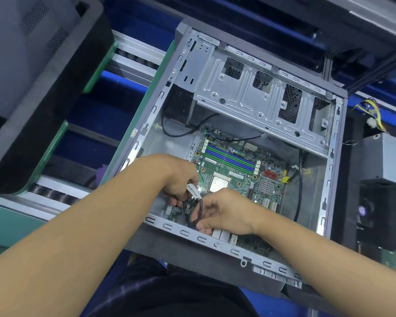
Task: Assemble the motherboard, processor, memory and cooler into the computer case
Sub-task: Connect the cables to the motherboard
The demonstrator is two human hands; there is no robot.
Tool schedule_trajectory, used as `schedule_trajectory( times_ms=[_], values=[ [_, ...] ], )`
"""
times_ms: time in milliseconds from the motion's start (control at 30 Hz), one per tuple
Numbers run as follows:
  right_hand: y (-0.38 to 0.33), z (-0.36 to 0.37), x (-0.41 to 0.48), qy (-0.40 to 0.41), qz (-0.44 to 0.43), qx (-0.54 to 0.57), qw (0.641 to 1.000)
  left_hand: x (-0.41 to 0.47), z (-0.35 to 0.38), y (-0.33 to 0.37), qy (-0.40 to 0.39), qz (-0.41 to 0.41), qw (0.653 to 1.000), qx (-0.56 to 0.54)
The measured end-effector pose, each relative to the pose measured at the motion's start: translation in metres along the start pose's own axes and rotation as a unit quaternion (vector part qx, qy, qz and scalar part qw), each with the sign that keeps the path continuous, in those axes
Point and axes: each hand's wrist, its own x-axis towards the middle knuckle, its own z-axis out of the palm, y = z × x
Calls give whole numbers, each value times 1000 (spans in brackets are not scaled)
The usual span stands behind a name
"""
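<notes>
The open grey computer case (256, 255) lies on its side in front of me. A green motherboard (238, 172) sits inside it, with a processor (218, 184) in its socket and empty blue and green memory slots (230, 156). My left hand (181, 179) reaches into the case's near left corner and grips a white-tagged connector (193, 191) on a dark cable (200, 210). My right hand (224, 211) pinches the lower end of that cable close to the case's front rail. No cooler is visible on the board.
A silver drive cage (256, 88) spans the far half of the case. Black cables (301, 179) run along the right inner wall. A black tote (46, 92) stands at left on the roller conveyor (133, 56). A power supply with yellow wires (382, 156) sits at right.
</notes>
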Motion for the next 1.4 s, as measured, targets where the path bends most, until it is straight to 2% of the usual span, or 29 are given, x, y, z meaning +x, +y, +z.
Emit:
schedule_trajectory(
  times_ms=[167, 300, 400, 767, 1167, 1400],
  values=[
    [4, 13, 7, 71, 4, -180, 981, 0, 0, -1, 4, 4, 1000, 18],
    [7, 22, 13, 141, 2, -198, 970, 0, 0, 0, -4, -1, 1000, 12],
    [9, 26, 15, 162, 14, -191, 968, 0, 0, -1, -6, -6, 1000, 12],
    [16, 34, 15, 182, 5, -100, 978, 1, -1, -1, -7, -11, 1000, 13],
    [17, 33, 14, 161, -78, -180, 967, 1, -2, 1, -15, -7, 999, 32],
    [20, 32, 18, 138, -147, -256, 945, 2, -2, 1, -15, -9, 999, 44]
  ],
)
